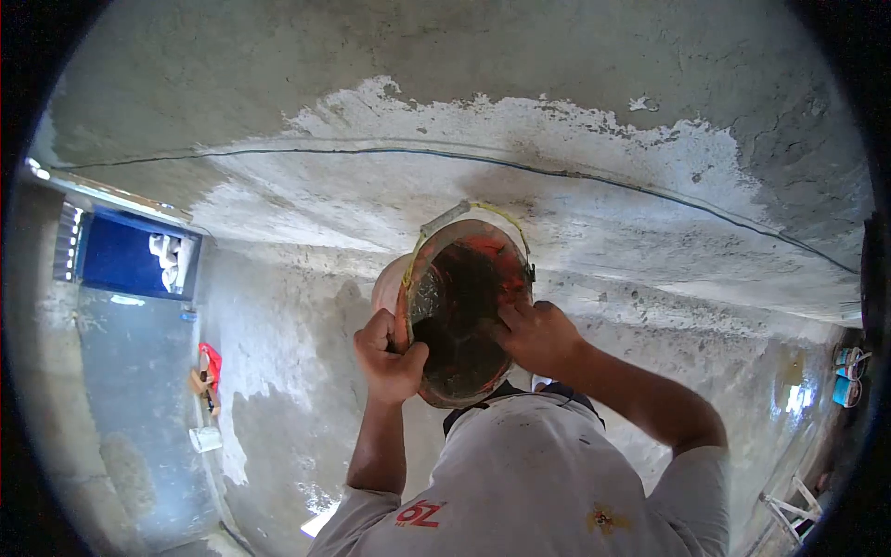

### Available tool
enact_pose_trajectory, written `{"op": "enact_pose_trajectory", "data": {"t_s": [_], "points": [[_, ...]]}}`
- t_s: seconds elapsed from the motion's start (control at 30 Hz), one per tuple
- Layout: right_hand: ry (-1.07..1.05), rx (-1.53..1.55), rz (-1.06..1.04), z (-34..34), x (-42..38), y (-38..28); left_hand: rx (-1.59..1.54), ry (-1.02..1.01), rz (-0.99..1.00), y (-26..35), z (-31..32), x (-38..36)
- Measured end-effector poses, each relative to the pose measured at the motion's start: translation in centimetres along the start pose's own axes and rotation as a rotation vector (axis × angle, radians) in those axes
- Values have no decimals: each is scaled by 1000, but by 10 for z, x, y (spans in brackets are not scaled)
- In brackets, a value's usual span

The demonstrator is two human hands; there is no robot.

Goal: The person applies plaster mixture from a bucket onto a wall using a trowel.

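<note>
A reddish bucket (464,278), its inside smeared with dark grey wet-looking residue, is tilted so that its mouth faces me. The bail handle (461,217), yellow with a grey grip, arches over the far side of the rim. My left hand (388,360) is closed on the left rim, with the thumb across the edge. At the right rim, my right hand (538,342) grips the bucket with curled fingers reaching over the edge. Some of its fingertips are lost in the dark inside.
Patchy grey and white plaster (594,232) covers the wall, with a thin cable (445,154) strung across it. At left are a blue panel (125,252), a red item (212,364) and a white container (205,438). Turquoise pails (846,390) and a white frame (791,509) stand at right.
</note>
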State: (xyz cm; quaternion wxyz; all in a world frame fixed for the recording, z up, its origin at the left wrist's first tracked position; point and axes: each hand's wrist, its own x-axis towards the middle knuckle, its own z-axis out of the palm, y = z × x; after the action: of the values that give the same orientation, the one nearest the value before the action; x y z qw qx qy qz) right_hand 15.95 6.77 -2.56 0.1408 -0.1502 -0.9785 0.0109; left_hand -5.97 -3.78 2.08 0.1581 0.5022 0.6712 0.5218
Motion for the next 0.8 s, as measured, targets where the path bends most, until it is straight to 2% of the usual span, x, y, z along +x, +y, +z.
{"op": "enact_pose_trajectory", "data": {"t_s": [0.07,0.1,0.17,0.2,0.27,0.33,0.37,0.47,0.53,0.63,0.73,0.77,0.8], "points": [[72,220,214,4,-1,-11,-4,31,3,-4,1,-4],[83,232,217,8,-2,-13,-23,56,-42,-6,2,-6],[169,473,449,14,-3,-14,-37,85,-74,-6,-2,-11],[183,468,440,11,-7,-11,-10,96,-87,-6,-3,-15],[285,531,564,3,-21,-3,3,125,-79,-5,-5,-19],[325,530,602,-6,-38,1,-68,195,-166,-4,-7,-23],[358,538,654,-11,-47,5,-91,206,-143,-4,-8,-27],[497,503,610,-24,-75,18,-261,237,-116,-4,-4,-21],[535,427,593,-33,-89,23,-238,281,-232,17,-1,-18],[604,455,565,-48,-110,29,-345,262,-208,27,9,-16],[570,374,656,-53,-125,37,-412,204,-168,36,17,-10],[584,359,653,-51,-129,42,-345,191,-220,45,17,-13],[572,416,739,-50,-134,48,-354,184,-207,45,18,-10]]}}
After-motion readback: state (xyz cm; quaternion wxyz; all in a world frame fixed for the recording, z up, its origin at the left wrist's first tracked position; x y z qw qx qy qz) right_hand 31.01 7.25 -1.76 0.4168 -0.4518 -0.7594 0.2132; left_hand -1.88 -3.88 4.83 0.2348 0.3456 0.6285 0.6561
